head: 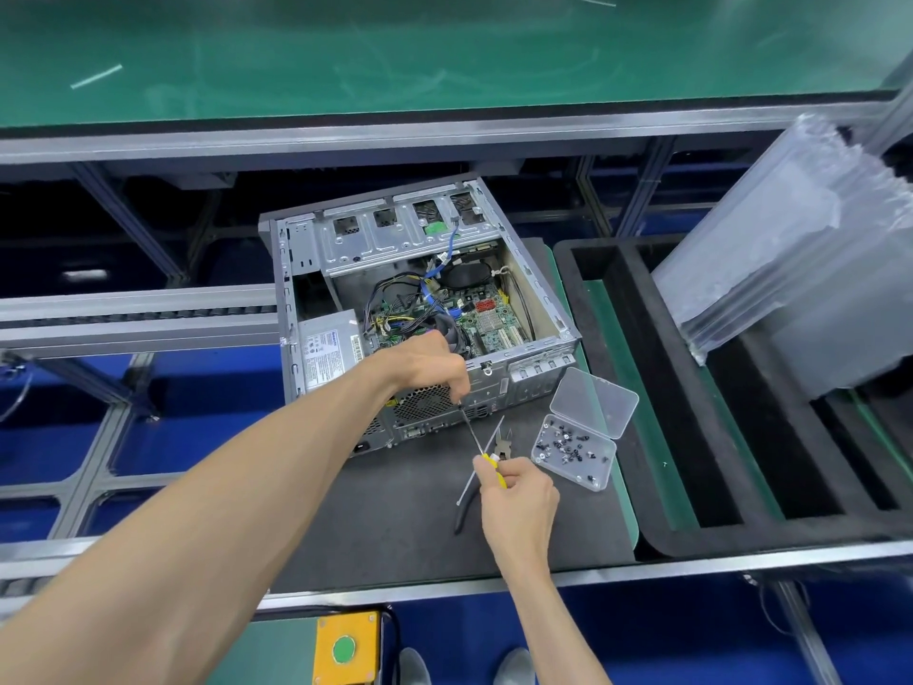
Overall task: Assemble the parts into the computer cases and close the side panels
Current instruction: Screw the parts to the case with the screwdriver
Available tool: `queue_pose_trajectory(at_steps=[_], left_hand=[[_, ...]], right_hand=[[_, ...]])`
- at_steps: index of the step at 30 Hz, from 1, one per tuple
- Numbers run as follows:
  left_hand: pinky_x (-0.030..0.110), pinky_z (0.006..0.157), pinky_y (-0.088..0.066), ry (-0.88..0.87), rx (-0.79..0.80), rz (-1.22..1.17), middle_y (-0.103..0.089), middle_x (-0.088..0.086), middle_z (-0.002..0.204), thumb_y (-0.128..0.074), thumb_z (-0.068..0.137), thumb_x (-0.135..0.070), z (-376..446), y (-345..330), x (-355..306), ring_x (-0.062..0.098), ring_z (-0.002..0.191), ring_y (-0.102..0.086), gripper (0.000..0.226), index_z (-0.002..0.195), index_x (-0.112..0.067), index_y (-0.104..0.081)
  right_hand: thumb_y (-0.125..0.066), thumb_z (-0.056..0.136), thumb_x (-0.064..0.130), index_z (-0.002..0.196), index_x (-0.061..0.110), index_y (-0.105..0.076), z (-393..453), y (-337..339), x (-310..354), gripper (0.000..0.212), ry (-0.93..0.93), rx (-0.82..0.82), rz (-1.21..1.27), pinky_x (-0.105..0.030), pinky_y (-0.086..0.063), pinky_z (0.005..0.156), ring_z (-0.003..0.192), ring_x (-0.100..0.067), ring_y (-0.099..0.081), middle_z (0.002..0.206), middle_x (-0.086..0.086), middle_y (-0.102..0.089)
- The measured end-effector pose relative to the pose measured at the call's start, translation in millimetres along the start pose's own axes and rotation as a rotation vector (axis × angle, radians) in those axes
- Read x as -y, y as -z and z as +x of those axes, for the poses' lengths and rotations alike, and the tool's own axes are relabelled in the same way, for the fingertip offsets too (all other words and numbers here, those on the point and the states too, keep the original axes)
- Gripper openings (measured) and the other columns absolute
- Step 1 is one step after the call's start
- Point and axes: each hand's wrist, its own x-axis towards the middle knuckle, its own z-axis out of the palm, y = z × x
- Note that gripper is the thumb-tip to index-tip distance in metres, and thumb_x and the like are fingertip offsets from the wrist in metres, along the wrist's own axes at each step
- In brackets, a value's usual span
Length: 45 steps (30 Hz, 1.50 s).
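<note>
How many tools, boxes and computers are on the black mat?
Tools: 2, screwdriver and cutters
Screw boxes: 1, clear box, lid open
Computers: 1, open case
Cable ties: 1
Total: 5

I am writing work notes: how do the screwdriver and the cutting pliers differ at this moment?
The screwdriver is gripped by the right hand at its yellow handle and pinched by the left hand near its tip; the cutting pliers lie untouched on the dark mat. The screwdriver's handle is yellow, the pliers' handles black. Both sit beside the computer case.
</note>
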Motion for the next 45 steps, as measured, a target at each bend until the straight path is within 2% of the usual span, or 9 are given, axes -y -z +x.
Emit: queue_pose_trajectory(at_steps=[5, 10, 16, 22, 28, 32, 37, 40, 45], left_hand=[[0.03, 0.057, -0.032, 0.002, 0.002, -0.011, -0.045, 0.002, 0.075, -0.074, 0.047, -0.031, 0, -1, 1, 0.018, 0.065, -0.043, 0.035, 0.06, -0.013, -0.048], [0.028, 0.055, -0.03, 0.015, 0.004, -0.009, -0.043, 0.001, 0.074, -0.075, 0.045, -0.031, 1, -1, 0, 0.018, 0.061, -0.04, 0.038, 0.061, -0.014, -0.044], [0.03, 0.057, -0.033, 0.019, 0.006, -0.013, -0.046, 0.002, 0.079, -0.075, 0.046, -0.031, 2, 0, 1, 0.019, 0.065, -0.044, 0.039, 0.066, -0.012, -0.048], [0.03, 0.057, -0.033, 0.015, 0.011, -0.023, -0.045, 0.002, 0.077, -0.075, 0.047, -0.03, 1, 0, 1, 0.018, 0.064, -0.043, 0.037, 0.064, -0.013, -0.046], [0.031, 0.059, -0.034, 0.013, 0.013, -0.029, -0.045, 0.003, 0.079, -0.075, 0.047, -0.029, 1, 0, 1, 0.019, 0.065, -0.043, 0.038, 0.064, -0.012, -0.045], [0.03, 0.058, -0.034, 0.014, 0.009, -0.023, -0.045, 0.003, 0.079, -0.074, 0.047, -0.029, 1, 0, 1, 0.019, 0.065, -0.043, 0.038, 0.064, -0.012, -0.046], [0.031, 0.057, -0.033, 0.015, 0.004, -0.017, -0.044, 0.002, 0.076, -0.074, 0.046, -0.03, 0, -1, 0, 0.019, 0.065, -0.043, 0.038, 0.066, -0.013, -0.047], [0.031, 0.057, -0.033, 0.011, -0.004, -0.017, -0.045, 0.002, 0.082, -0.074, 0.046, -0.03, -1, -1, 0, 0.019, 0.066, -0.043, 0.038, 0.066, -0.012, -0.048], [0.031, 0.058, -0.035, 0.0, -0.002, -0.014, -0.049, 0.002, 0.086, -0.074, 0.048, -0.031, -1, 0, 1, 0.019, 0.069, -0.047, 0.034, 0.066, -0.011, -0.053]], right_hand=[[-0.041, 0.106, 0.032, 0.072, 0.008, -0.069, 1, -1, 1, 0.05, -0.048, 0.121, -0.066, -0.022, -0.037, 0.064, 0.065, -0.004, -0.059, 0.056, 0.002, -0.066], [-0.075, 0.087, 0.03, 0.085, 0.02, -0.062, 0, 2, 1, 0.016, 0.001, 0.034, -0.017, -0.007, -0.038, 0.062, 0.074, -0.001, -0.057, 0.065, 0.01, -0.063], [-0.041, 0.105, 0.031, 0.072, 0.007, -0.069, 2, -3, 1, 0.05, -0.051, 0.103, -0.06, -0.026, -0.043, 0.068, 0.067, -0.01, -0.06, 0.057, -0.002, -0.067], [-0.076, 0.086, 0.031, 0.082, 0.019, -0.063, 3, 2, 1, 0.018, -0.019, 0.053, -0.011, -0.009, -0.038, 0.061, 0.076, -0.005, -0.06, 0.066, 0.007, -0.066], [-0.061, 0.098, 0.032, 0.076, 0.004, -0.067, 6, 1, -3, 0.036, -0.016, 0.142, -0.067, -0.037, -0.049, 0.067, 0.064, -0.026, -0.058, 0.063, -0.014, -0.064], [-0.058, 0.101, 0.021, 0.077, 0.001, -0.064, 14, 4, 0, 0.032, -0.31, 0.294, 0.378, -0.021, -0.023, 0.037, 0.038, -0.008, -0.033, 0.058, -0.006, -0.05], [-0.057, 0.102, 0.021, 0.083, -0.003, -0.064, 20, 6, -4, 0.032, -0.493, 0.449, 0.673, -0.018, -0.015, 0.032, 0.038, -0.007, -0.022, 0.059, -0.009, -0.049], [-0.056, 0.102, 0.024, 0.082, 0.0, -0.067, 18, 5, -4, 0.033, -0.362, 0.376, 0.474, -0.02, -0.021, 0.036, 0.039, -0.012, -0.028, 0.055, -0.006, -0.05], [-0.056, 0.099, 0.028, 0.085, 0.014, -0.06, 13, 3, -7, 0.02, 0.336, 0.142, -0.451, -0.04, -0.044, 0.066, 0.069, -0.03, -0.053, 0.061, 0.001, -0.052]])
